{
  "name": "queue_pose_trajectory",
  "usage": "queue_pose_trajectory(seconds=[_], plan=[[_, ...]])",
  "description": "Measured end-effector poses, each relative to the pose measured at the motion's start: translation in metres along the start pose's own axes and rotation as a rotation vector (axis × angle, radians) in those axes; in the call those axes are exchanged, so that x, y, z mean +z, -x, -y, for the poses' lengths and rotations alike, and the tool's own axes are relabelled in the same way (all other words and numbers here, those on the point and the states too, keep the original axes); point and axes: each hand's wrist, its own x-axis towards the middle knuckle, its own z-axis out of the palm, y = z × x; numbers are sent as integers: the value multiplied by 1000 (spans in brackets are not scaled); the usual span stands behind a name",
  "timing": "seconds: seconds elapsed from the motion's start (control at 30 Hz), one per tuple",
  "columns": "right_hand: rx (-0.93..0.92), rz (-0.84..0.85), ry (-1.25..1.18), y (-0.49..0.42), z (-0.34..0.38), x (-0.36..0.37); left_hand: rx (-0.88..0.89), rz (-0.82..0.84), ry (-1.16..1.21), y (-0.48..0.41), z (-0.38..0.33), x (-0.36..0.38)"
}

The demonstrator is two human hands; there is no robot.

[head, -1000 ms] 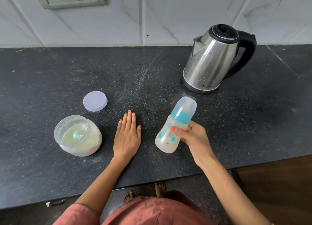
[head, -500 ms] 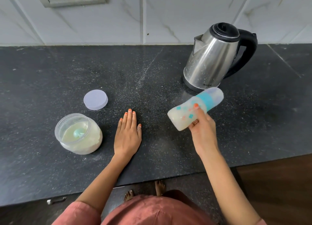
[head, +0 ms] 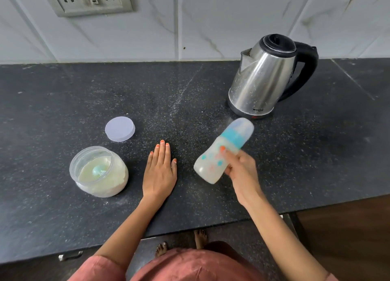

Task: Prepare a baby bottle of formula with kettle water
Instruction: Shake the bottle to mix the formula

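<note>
Your right hand (head: 240, 171) is wrapped round the lower half of the baby bottle (head: 207, 164), thumb across the front and the other fingers curled behind it; motion blur smears their exact lie. You're holding the bottle clear of the counter (head: 63, 90), tilted, with its base down toward you and its blue collar and clear cap (head: 242, 126) pointing up and away toward the kettle (head: 263, 78).

That tilt is what has changed. A second ago the bottle stood steeper in your grip, half a second ago you had swung it almost flat with the cap out to the side, and now it is coming back up on the slant. Together with the blur, that reads as shaking. The cloudy white contents and the fitted cap suggest water and powder are both in, so you look to be on the mixing step, late in the job.

Inward of the grip, your left hand (head: 159, 171) lies flat on the counter with fingers straight and together, in the same spot throughout, holding nothing. Beyond it sits the open formula jar (head: 92, 147) with its scoop (head: 98, 170) resting on the powder, and the jar's lid (head: 119, 128) lies just behind, apart from it. The kettle stands past the bottle's cap, near but not touching.
</note>
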Motion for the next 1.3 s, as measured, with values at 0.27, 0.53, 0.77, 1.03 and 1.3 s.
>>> queue_pose_trajectory(seconds=[0.27,0.53,0.77,1.03,1.3], plan=[[-19,-111,-284,-10,10,-1,-1,-1,-4,0,0,0],[-1,-45,-193,-7,14,-6,-8,-12,3,0,0,1],[16,122,123,3,6,-8,-4,-14,-2,-1,0,0],[48,124,95,-2,6,-8,-1,-14,3,0,0,0],[18,-37,-227,-10,11,-6,-2,-7,-2,0,0,0]])
